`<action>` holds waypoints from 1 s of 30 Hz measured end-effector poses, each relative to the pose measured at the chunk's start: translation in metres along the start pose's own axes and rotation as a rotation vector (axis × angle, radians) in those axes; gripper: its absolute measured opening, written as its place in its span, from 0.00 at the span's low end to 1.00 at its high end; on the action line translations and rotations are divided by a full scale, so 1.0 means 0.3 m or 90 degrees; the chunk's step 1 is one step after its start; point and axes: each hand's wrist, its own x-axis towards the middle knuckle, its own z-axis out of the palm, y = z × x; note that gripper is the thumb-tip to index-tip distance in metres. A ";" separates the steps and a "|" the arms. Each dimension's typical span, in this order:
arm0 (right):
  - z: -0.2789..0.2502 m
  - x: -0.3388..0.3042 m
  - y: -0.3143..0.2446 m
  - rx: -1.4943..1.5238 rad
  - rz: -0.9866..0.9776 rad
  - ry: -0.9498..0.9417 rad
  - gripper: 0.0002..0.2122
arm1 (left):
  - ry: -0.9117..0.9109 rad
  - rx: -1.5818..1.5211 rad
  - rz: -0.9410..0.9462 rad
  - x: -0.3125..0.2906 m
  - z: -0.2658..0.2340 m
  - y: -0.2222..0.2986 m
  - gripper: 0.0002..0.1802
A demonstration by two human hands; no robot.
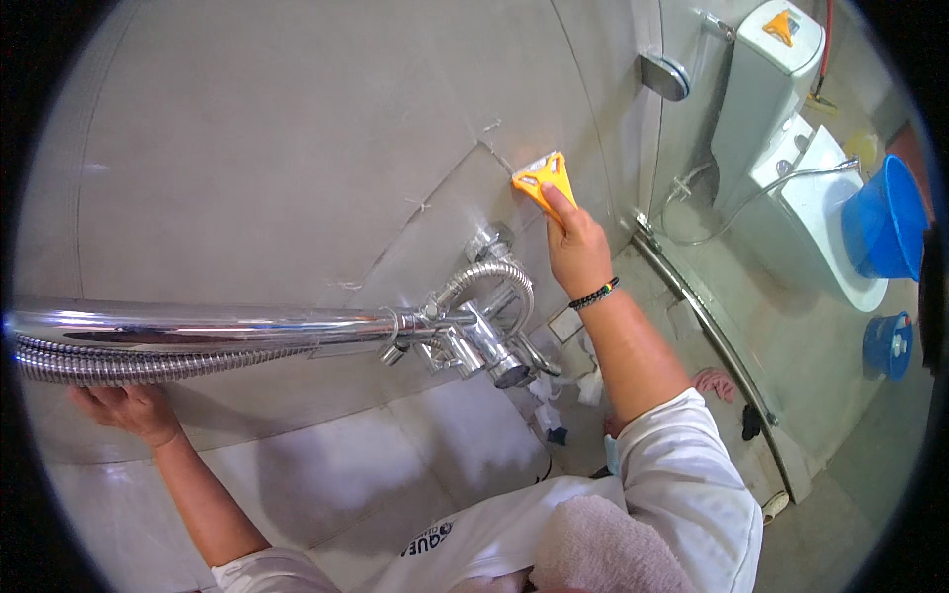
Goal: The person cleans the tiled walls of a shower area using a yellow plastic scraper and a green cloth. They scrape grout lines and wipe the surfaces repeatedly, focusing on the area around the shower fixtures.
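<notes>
one yellow scraper [546, 188], clasped in the grip of the right hand [580, 242], is at the grey wall [297, 148]; the left hand [133, 410] is near the metal hose [148, 366], its grip unclear.

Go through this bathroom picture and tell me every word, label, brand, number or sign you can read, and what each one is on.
White shirt: dark lettering with a small emblem, partly lost in the folds; I won't copy its words. A smaller line there is too small to read.
Yellow scraper in the right hand: none I can make out.
Elsewhere: no readable text.
</notes>
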 end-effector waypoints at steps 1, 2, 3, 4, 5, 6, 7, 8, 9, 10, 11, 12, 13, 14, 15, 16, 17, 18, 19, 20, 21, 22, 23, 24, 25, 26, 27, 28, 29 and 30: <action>-0.003 -0.002 0.000 0.009 -0.006 0.005 0.17 | -0.009 -0.004 -0.008 -0.017 0.001 0.011 0.31; -0.003 0.001 -0.008 0.018 -0.011 0.011 0.18 | 0.000 -0.006 -0.007 -0.017 0.002 0.023 0.31; -0.006 0.004 -0.014 0.027 -0.015 0.016 0.18 | 0.009 -0.007 -0.005 -0.005 0.002 0.036 0.30; -0.011 0.006 -0.019 0.038 -0.005 -0.001 0.18 | 0.020 -0.010 0.001 0.010 0.004 0.049 0.29; -0.016 0.008 -0.023 0.050 0.005 -0.019 0.18 | 0.031 0.040 0.053 0.014 0.003 0.062 0.27; -0.019 0.005 -0.018 0.062 0.016 -0.036 0.17 | 0.013 0.043 0.051 0.004 0.006 0.058 0.29; -0.009 -0.020 0.004 0.076 0.034 -0.041 0.18 | -0.012 0.058 0.064 0.023 -0.030 0.026 0.30; 0.006 -0.037 0.048 0.068 0.044 -0.032 0.18 | -0.020 0.060 0.061 0.015 -0.015 0.012 0.32; 0.021 -0.051 0.082 0.061 0.054 -0.023 0.18 | -0.047 0.060 0.064 0.014 -0.006 0.012 0.33; 0.026 -0.027 0.071 0.044 0.017 -0.022 0.18 | -0.018 0.068 0.077 0.021 0.001 0.029 0.29; 0.014 -0.011 0.037 0.024 -0.014 -0.026 0.18 | 0.004 0.071 0.092 0.029 0.004 0.056 0.27; 0.010 -0.005 0.018 0.004 -0.046 -0.031 0.19 | 0.027 0.074 0.107 0.032 0.007 0.074 0.24; 0.006 -0.021 0.011 -0.006 -0.047 -0.031 0.19 | 0.025 0.062 0.091 0.034 0.000 0.076 0.25; -0.002 -0.036 0.007 -0.017 -0.049 -0.032 0.19 | 0.025 0.050 0.074 0.033 -0.006 0.075 0.25; -0.005 -0.019 0.006 -0.027 -0.062 -0.022 0.19 | 0.036 0.045 0.053 0.039 -0.006 0.071 0.25; -0.010 -0.004 0.008 -0.038 -0.074 -0.011 0.18 | 0.040 0.058 0.068 0.041 -0.006 0.070 0.26; -0.008 -0.024 0.045 -0.030 -0.015 -0.032 0.19 | 0.045 0.070 0.082 0.040 -0.004 0.069 0.26; 0.002 0.008 0.032 -0.021 -0.030 -0.021 0.19 | 0.044 0.087 0.094 0.031 -0.001 0.068 0.27; -0.006 0.011 0.007 -0.014 -0.034 -0.014 0.19 | 0.014 0.144 0.143 0.014 -0.007 0.050 0.28; -0.012 0.010 -0.009 -0.006 -0.038 -0.008 0.18 | 0.011 0.155 0.144 -0.006 -0.007 0.024 0.28; -0.016 0.004 -0.015 -0.012 -0.031 -0.014 0.18 | 0.009 0.165 0.145 -0.029 -0.004 -0.003 0.28; -0.016 0.013 -0.018 -0.020 -0.026 -0.012 0.18 | 0.015 0.176 0.145 -0.025 0.006 -0.005 0.28; -0.016 0.022 -0.021 -0.027 -0.022 -0.010 0.17 | 0.019 0.132 0.105 -0.021 0.008 0.008 0.28; -0.015 0.029 -0.023 -0.035 -0.017 -0.007 0.17 | 0.024 0.087 0.066 -0.012 0.006 0.037 0.28; -0.021 0.001 -0.014 -0.026 0.015 -0.028 0.17 | 0.026 0.043 0.029 -0.001 0.001 0.057 0.28; -0.013 0.000 -0.004 -0.011 0.008 -0.019 0.17 | 0.024 0.062 0.026 -0.003 0.000 0.052 0.28; -0.003 0.004 0.001 0.005 0.000 -0.010 0.17 | 0.022 0.080 0.023 -0.010 0.000 0.043 0.29; -0.001 0.000 -0.007 0.016 -0.002 -0.007 0.17 | 0.012 0.093 0.020 -0.025 -0.002 0.042 0.29; -0.017 0.052 -0.057 0.034 -0.023 0.021 0.17 | 0.022 0.070 0.016 -0.025 -0.001 0.045 0.29; -0.019 0.035 -0.053 0.009 -0.020 0.006 0.17 | 0.032 0.047 0.011 -0.022 0.003 0.049 0.29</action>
